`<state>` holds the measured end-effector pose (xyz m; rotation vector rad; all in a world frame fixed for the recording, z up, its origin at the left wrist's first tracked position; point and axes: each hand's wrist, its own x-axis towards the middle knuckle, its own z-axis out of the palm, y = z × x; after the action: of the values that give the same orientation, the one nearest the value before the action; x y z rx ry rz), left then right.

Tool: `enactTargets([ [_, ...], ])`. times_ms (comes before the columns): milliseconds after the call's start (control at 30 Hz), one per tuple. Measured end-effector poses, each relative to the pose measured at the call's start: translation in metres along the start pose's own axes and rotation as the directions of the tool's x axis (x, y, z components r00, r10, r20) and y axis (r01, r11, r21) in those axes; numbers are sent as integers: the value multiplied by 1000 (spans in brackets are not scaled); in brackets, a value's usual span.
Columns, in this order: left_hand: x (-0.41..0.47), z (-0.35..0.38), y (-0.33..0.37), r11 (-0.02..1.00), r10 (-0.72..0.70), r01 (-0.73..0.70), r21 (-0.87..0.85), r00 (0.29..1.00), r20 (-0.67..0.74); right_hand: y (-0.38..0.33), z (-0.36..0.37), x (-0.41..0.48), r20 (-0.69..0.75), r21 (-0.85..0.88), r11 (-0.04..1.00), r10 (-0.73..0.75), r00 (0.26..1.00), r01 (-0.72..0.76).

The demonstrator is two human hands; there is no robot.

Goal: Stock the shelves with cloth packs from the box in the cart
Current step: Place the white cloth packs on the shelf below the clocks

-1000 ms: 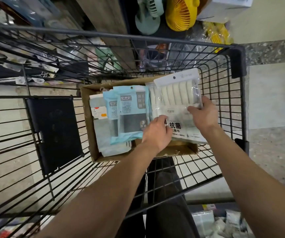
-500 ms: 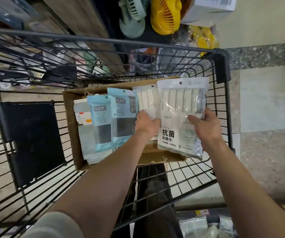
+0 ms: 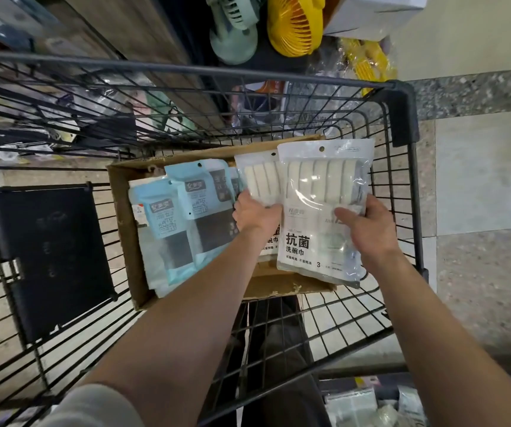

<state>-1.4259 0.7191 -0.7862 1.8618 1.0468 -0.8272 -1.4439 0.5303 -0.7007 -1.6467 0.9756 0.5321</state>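
A brown cardboard box (image 3: 125, 217) lies in the black wire cart (image 3: 205, 69). Inside it are light blue cloth packs (image 3: 192, 192) on the left and white packs on the right. My right hand (image 3: 368, 226) grips a white cloth pack (image 3: 319, 186) with black lettering by its right edge, lifted above the box. My left hand (image 3: 254, 214) holds a second white pack (image 3: 260, 180) that lies partly under the first one, over the box.
The cart's black fold-down seat flap (image 3: 48, 257) hangs on the left. Beyond the cart's far rim are a yellow fan (image 3: 294, 26), a green fan (image 3: 232, 35) and a white carton (image 3: 374, 13). More packaged goods (image 3: 371, 408) lie at the bottom right. Tiled floor (image 3: 479, 180) lies to the right.
My right hand has raised the white pack out of the box and toward me. My left hand has slid from the box's front up onto the second white pack.
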Motion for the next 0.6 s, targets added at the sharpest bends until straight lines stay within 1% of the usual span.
enactTargets([
  [133,-2,0,5,999,-20,21,34,1000,-13,1,-2,3,27,-5,1000,-1,1000,2],
  [200,-10,-4,7,1000,-6,6,-19,1000,-2,0,-3,2,34,-11,1000,-9,999,10],
  [300,-29,-16,10,992,34,-27,-125,998,53,-1,-5,0,25,-20,1000,-22,999,22],
  [400,-39,-29,10,991,100,-93,-98,993,68,-3,-10,-6,10,-2,1000,-19,1000,19],
  [600,-66,-80,17,970,240,-235,-65,965,107,-18,-21,-33,40,64,998,-26,999,23],
])
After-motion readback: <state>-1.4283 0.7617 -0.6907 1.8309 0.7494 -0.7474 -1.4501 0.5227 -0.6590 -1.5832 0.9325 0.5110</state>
